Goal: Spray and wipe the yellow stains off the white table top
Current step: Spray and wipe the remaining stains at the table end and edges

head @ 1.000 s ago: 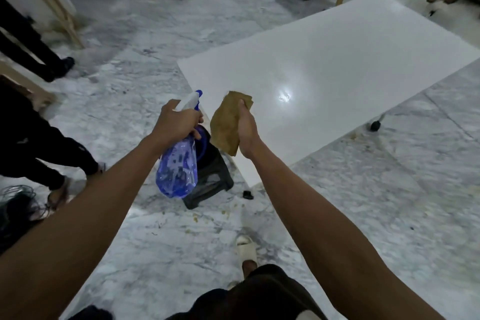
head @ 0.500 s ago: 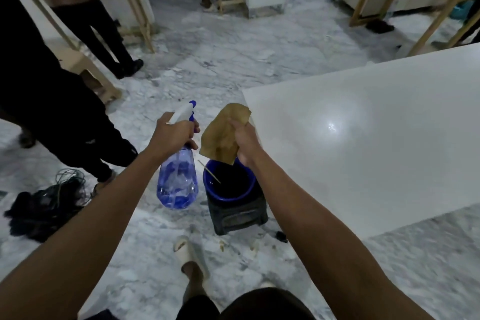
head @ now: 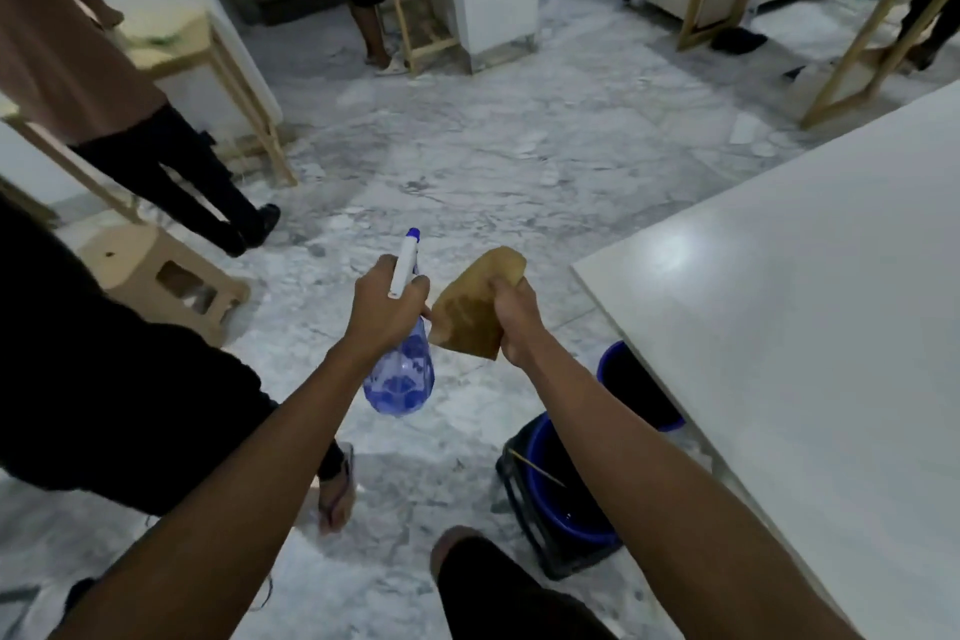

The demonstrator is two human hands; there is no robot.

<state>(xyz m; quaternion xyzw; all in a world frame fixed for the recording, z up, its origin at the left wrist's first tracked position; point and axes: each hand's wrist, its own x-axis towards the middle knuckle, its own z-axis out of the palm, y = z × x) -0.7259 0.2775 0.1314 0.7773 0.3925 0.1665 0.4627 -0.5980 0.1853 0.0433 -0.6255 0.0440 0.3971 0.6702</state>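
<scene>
My left hand [head: 385,308] grips the neck of a blue see-through spray bottle [head: 400,374] with a white nozzle, held over the marble floor. Just to its right my right hand [head: 511,320] holds a folded tan cloth [head: 470,312] upright. Both hands are out in front of me, left of the white table top [head: 810,307], whose near corner lies at the right. The part of the table top in view looks plain white with a light glare; no yellow stain shows on it.
A blue bucket on a black stool [head: 558,499] stands under my right forearm, another blue bucket [head: 639,387] beside the table edge. A beige plastic stool [head: 161,278] sits left. People stand at the left and back among wooden-legged tables [head: 810,31].
The view has swung left, so the table has slid to the right edge and the bucket has dropped below my right arm. Both hands keep their hold on bottle and cloth.
</scene>
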